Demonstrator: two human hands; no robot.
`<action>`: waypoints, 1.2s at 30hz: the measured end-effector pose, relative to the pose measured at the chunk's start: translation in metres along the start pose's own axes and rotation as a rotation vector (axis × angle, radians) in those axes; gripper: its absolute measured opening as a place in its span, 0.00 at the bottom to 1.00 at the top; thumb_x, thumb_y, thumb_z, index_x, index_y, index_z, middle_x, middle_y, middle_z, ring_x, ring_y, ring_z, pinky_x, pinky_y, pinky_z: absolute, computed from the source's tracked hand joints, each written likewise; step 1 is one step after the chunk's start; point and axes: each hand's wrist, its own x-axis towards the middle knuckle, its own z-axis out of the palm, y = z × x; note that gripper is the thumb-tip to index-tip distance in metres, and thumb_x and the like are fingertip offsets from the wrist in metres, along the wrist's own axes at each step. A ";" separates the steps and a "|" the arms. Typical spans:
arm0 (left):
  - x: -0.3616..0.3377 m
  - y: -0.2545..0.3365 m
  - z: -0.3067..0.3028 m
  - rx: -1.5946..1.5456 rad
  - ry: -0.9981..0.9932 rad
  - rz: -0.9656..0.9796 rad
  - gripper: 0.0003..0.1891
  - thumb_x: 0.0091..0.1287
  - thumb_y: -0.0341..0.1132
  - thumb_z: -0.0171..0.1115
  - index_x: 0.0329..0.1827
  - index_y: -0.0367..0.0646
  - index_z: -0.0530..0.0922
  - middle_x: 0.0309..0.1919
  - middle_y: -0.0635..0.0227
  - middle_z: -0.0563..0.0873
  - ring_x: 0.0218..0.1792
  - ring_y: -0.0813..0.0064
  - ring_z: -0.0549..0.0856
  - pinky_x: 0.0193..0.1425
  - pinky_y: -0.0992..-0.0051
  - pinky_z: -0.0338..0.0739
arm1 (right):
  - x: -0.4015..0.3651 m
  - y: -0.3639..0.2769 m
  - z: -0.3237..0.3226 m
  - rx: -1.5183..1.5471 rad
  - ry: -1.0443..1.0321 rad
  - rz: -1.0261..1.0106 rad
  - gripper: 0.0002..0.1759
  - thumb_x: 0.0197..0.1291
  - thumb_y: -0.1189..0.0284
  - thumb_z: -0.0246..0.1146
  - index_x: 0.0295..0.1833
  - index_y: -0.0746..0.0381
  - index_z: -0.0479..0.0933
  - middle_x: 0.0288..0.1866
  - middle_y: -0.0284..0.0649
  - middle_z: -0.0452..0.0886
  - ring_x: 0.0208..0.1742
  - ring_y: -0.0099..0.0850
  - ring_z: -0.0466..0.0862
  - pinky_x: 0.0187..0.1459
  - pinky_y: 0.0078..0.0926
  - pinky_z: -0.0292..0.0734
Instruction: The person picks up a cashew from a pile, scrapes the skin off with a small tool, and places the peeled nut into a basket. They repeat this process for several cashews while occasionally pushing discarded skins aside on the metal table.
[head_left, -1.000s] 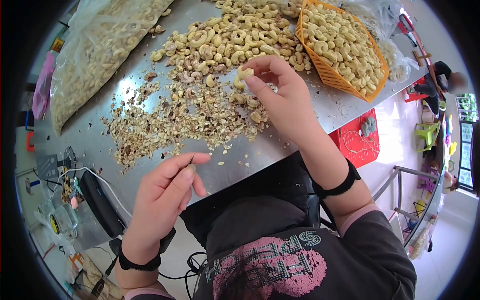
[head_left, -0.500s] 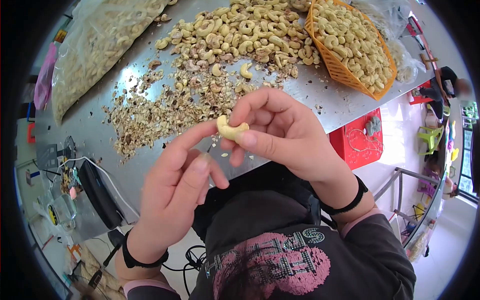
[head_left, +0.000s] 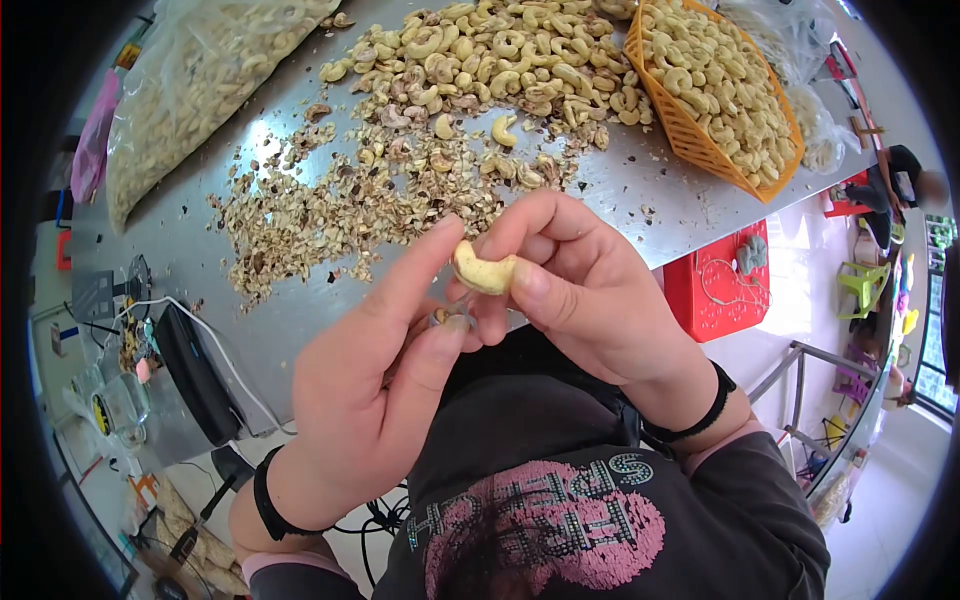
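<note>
A pale curved cashew nut [head_left: 484, 273] is pinched between the thumb and fingers of my right hand [head_left: 585, 295], above the table's near edge. Close on its left side is my left hand [head_left: 385, 345], index fingertip against or just beside the nut's end. The left thumb and other fingers are closed around something small with a greyish glint; its kind is hidden. Beyond both hands lie a scatter of skin flakes [head_left: 300, 220] and a heap of cashew nuts [head_left: 500, 55]. Two single nuts rest at the heap's near side, one a curved cashew [head_left: 504, 130].
An orange basket [head_left: 690, 150] full of cashews stands at the right on the metal table [head_left: 610, 190]. A clear bag [head_left: 190, 120] of nuts lies at the left. Below it are a black case [head_left: 195, 375] and a white cable [head_left: 235, 375]. A red stool [head_left: 715, 290] stands beyond the table edge.
The left hand has moved up and right, closer to the right hand, and its fingers have drawn together. The pinched cashew has shifted slightly right and down.
</note>
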 end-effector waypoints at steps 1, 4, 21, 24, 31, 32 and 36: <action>0.000 -0.001 0.000 0.005 -0.006 0.017 0.21 0.63 0.26 0.44 0.61 0.37 0.61 0.30 0.71 0.79 0.25 0.90 0.70 0.28 0.89 0.63 | 0.000 0.001 0.000 -0.021 0.001 -0.010 0.08 0.58 0.74 0.55 0.42 0.65 0.66 0.34 0.38 0.76 0.33 0.24 0.76 0.38 0.19 0.71; 0.000 -0.005 -0.001 0.055 -0.012 0.083 0.21 0.63 0.26 0.44 0.61 0.35 0.61 0.30 0.69 0.79 0.28 0.86 0.73 0.32 0.86 0.67 | -0.003 0.001 0.003 -0.040 0.059 -0.021 0.08 0.57 0.74 0.56 0.40 0.65 0.67 0.33 0.37 0.75 0.32 0.23 0.76 0.38 0.19 0.71; 0.004 -0.015 0.009 0.317 0.186 0.390 0.21 0.55 0.23 0.56 0.54 0.37 0.70 0.33 0.59 0.81 0.27 0.69 0.81 0.31 0.78 0.74 | -0.008 0.010 0.010 -0.128 0.180 -0.112 0.08 0.52 0.76 0.61 0.36 0.65 0.69 0.38 0.37 0.74 0.40 0.21 0.75 0.42 0.17 0.71; 0.003 -0.012 0.004 0.313 0.172 0.352 0.20 0.55 0.23 0.56 0.53 0.37 0.71 0.33 0.59 0.81 0.27 0.70 0.81 0.31 0.78 0.73 | -0.008 0.011 0.010 -0.136 0.172 -0.115 0.08 0.53 0.76 0.61 0.36 0.65 0.69 0.38 0.36 0.74 0.42 0.21 0.75 0.44 0.17 0.70; 0.004 -0.015 0.007 0.153 0.162 0.285 0.20 0.55 0.23 0.57 0.53 0.38 0.72 0.33 0.60 0.82 0.26 0.70 0.81 0.30 0.79 0.73 | -0.008 0.008 0.010 -0.125 0.176 -0.079 0.09 0.53 0.76 0.60 0.37 0.65 0.68 0.38 0.36 0.74 0.42 0.21 0.74 0.43 0.17 0.70; 0.004 -0.015 0.006 0.152 0.163 0.284 0.20 0.55 0.23 0.57 0.53 0.38 0.72 0.33 0.60 0.82 0.26 0.70 0.81 0.30 0.79 0.73 | -0.008 0.008 0.010 -0.125 0.176 -0.078 0.09 0.53 0.76 0.60 0.37 0.65 0.68 0.38 0.36 0.74 0.42 0.21 0.74 0.43 0.17 0.70; 0.007 -0.015 0.003 0.203 0.131 0.312 0.19 0.55 0.23 0.56 0.52 0.39 0.72 0.33 0.60 0.82 0.27 0.71 0.81 0.31 0.80 0.73 | -0.008 0.008 0.008 -0.146 0.167 -0.082 0.08 0.53 0.76 0.61 0.37 0.65 0.69 0.38 0.36 0.74 0.42 0.21 0.74 0.43 0.18 0.70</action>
